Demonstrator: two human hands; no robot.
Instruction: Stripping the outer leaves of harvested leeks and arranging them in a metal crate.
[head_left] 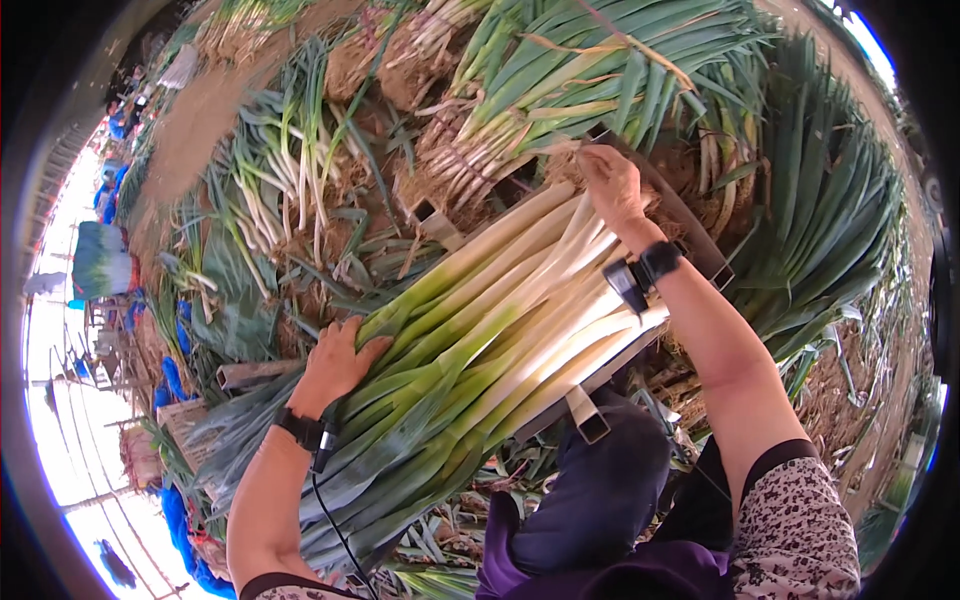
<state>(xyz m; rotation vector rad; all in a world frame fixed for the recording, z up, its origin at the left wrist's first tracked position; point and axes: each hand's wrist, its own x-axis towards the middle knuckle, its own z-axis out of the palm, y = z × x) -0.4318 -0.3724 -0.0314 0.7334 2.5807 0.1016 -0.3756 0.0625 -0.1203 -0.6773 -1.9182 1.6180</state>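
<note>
**Leek bundle lying across the metal rack**

The big bundle of trimmed leeks (470,340) lies slantwise on a metal rack (590,415) over your lap, white ends up-right, green tops down-left. Untrimmed leeks (560,80) are heaped beyond. Your left hand (335,365) lies flat on the green part, fingers loosely spread. Your right hand (612,185) presses the white ends, fingers curled together.
</note>
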